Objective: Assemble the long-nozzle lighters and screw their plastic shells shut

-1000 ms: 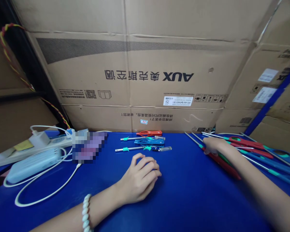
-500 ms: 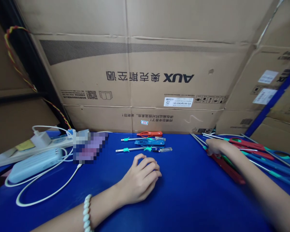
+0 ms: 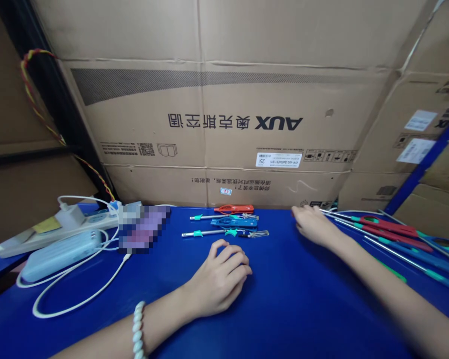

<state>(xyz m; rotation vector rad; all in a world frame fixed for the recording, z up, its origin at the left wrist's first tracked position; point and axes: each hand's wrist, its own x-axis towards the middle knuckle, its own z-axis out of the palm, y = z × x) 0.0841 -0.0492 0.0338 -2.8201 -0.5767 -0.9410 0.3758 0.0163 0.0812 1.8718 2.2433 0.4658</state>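
My left hand (image 3: 222, 279) lies on the blue tabletop with its fingers bent and slightly apart, and nothing shows in it. Just beyond it are a slim metal rod with turquoise clips (image 3: 213, 232), a blue plastic piece (image 3: 235, 222) and an orange-red plastic piece (image 3: 235, 209). My right hand (image 3: 314, 224) is closed near the table's back edge, with a small red part showing at its fingertips. What it grips is mostly hidden. Right of it lie red handle-like pieces (image 3: 392, 230), blue ones (image 3: 422, 254) and a thin metal rod (image 3: 394, 253).
Cardboard (image 3: 217, 89) stands behind the table. At the left are a power strip (image 3: 86, 223), a pale blue power bank (image 3: 60, 254), a white cable (image 3: 75, 309) and a blurred-out purple item (image 3: 147, 227). A green piece (image 3: 392, 271) lies partly behind my right forearm.
My right hand has moved left, off the pile at the right. The dark red piece under it no longer shows there. My left hand keeps its place and the view has shifted slightly.
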